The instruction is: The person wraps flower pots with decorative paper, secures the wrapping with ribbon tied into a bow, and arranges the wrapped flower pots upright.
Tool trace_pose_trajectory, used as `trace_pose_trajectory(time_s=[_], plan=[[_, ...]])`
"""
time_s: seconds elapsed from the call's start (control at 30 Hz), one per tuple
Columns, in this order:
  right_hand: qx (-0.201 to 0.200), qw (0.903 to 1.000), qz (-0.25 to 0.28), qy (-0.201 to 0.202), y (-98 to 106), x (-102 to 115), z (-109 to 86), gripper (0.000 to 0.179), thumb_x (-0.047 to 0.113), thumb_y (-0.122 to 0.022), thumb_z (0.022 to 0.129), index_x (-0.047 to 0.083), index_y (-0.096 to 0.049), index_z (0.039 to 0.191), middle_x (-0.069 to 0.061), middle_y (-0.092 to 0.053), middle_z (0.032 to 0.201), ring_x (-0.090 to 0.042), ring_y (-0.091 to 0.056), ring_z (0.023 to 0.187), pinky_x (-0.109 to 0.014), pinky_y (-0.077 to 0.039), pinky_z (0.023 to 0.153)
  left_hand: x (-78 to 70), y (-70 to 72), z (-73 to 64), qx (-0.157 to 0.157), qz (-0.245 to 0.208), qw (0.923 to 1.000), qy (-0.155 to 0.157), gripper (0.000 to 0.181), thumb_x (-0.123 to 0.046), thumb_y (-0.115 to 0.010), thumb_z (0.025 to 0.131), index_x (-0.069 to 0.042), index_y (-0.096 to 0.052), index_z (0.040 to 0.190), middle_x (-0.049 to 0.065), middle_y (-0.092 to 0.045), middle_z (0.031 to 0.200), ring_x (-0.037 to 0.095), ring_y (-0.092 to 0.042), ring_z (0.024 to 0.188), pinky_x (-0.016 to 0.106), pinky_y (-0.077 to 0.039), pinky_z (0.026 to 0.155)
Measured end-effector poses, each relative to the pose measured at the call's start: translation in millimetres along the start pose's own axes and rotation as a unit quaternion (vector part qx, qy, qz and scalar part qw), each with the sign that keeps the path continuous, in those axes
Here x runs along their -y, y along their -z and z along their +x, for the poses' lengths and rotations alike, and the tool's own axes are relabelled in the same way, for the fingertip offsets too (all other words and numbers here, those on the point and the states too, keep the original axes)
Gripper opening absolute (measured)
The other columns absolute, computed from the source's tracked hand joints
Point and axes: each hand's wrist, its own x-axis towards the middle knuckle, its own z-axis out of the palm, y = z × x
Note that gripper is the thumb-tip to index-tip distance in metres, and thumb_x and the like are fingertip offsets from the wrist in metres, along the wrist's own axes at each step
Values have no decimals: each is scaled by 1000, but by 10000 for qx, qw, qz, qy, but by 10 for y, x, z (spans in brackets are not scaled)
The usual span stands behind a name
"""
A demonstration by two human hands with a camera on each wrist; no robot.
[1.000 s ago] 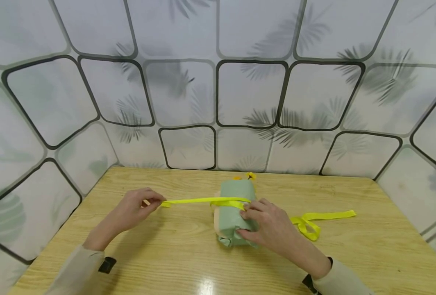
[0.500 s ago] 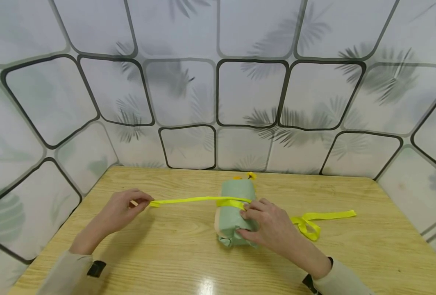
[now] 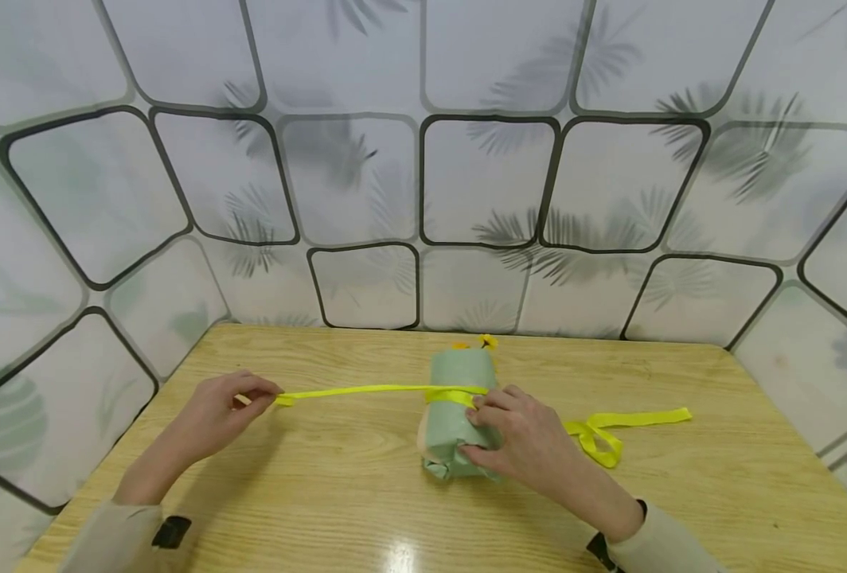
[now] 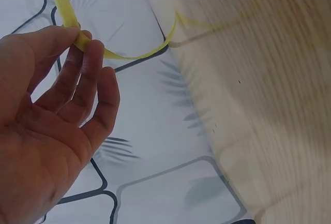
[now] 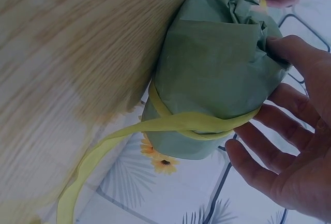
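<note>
A bundle wrapped in pale green paper (image 3: 452, 430) lies on the table, with yellow flowers (image 3: 489, 341) at its far end. Yellow ribbon (image 3: 373, 389) goes around its middle. To the left, my left hand (image 3: 216, 415) pinches one ribbon end between thumb and fingertips, and the length to the bundle is stretched nearly straight. My right hand (image 3: 527, 438) grips the bundle's right side, thumb on the crumpled near end and fingers by the ribbon. In the right wrist view, two ribbon strands (image 5: 207, 123) cross on the green paper (image 5: 207, 69).
The ribbon's other tail (image 3: 642, 418) lies loosely looped on the wooden table (image 3: 366, 509), right of the bundle. Behind the table stands a patterned wall covering (image 3: 366, 286) with leaf prints, close to its back edge.
My left hand has moved left and slightly toward me, drawing the ribbon end farther from the bundle. The ribbon band now sits closer against the paper. My right hand stays in place.
</note>
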Motion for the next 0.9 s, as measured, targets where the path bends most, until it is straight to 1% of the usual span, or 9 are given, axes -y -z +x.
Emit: trace_pose_trajectory(time_s=[0.17, 0.3, 0.43, 0.53, 0.67, 0.77, 0.83, 0.9], plan=[[-30, 10000, 13, -12, -1, -4, 0, 37, 33, -95, 70, 14, -80, 98, 2, -72, 96, -14, -63, 84, -28, -59, 70, 32, 13, -26, 105, -22, 9998, 150, 13, -5, -73, 93, -12, -79, 103, 0, -76, 98, 9, -69, 82, 22, -57, 65], [-36, 10000, 37, -12, 0, -3, 1, 37, 33, -95, 70, 14, -80, 98, 2, -72, 95, -14, -63, 84, -28, -59, 70, 52, 7, -33, 182, 59, 9996, 188, 13, -5, -73, 93, -12, -79, 103, 2, -76, 100, 12, -70, 83, 22, -57, 65], [-49, 10000, 57, 0, -6, -7, 2, 35, 32, -95, 71, 14, -80, 97, 2, -73, 96, -14, -63, 83, -27, -59, 69, 83, -9, -24, 198, 161, 9994, 219, 12, -4, -73, 93, -10, -78, 102, 4, -77, 99, 16, -71, 82, 26, -58, 67], [-73, 9999, 83, -1, -21, -8, 6, 34, 32, -95, 71, 14, -80, 96, 2, -73, 96, -14, -62, 83, -27, -58, 68, 115, -27, -27, 273, 225, 9990, 280, 11, -5, -72, 93, -9, -78, 101, 5, -77, 97, 20, -71, 81, 29, -58, 67], [-103, 9999, 100, 52, -41, -7, 22, 34, 32, -94, 72, 13, -80, 96, 2, -73, 95, -13, -61, 83, -26, -58, 68, 133, -56, -41, 441, 274, 9976, 448, 9, -6, -72, 93, -9, -78, 100, 6, -77, 96, 20, -71, 80, 32, -57, 66], [-121, 9999, 63, 103, -42, -9, 32, 34, 32, -94, 72, 13, -80, 95, 2, -72, 95, -13, -60, 82, -24, -57, 67, 113, -91, -13, 678, 232, 9957, 589, 10, -8, -71, 94, -10, -79, 101, 8, -77, 100, 18, -70, 80, 33, -56, 66], [-125, 9999, 31, 115, -37, -13, 33, 34, 32, -94, 71, 13, -79, 95, 2, -72, 94, -12, -59, 81, -23, -56, 66, 81, -109, 32, 879, 195, 9940, 618, 14, -7, -69, 95, -7, -78, 105, 12, -77, 104, 18, -70, 79, 35, -57, 68], [-129, 9998, 1, 124, -27, -15, 33, 35, 33, -95, 70, 13, -79, 94, 2, -72, 94, -12, -58, 81, -23, -56, 65, 13, -114, 87, 1061, 235, 9916, 702, 20, -8, -66, 95, -6, -76, 112, 15, -76, 109, 18, -69, 80, 36, -57, 68]])
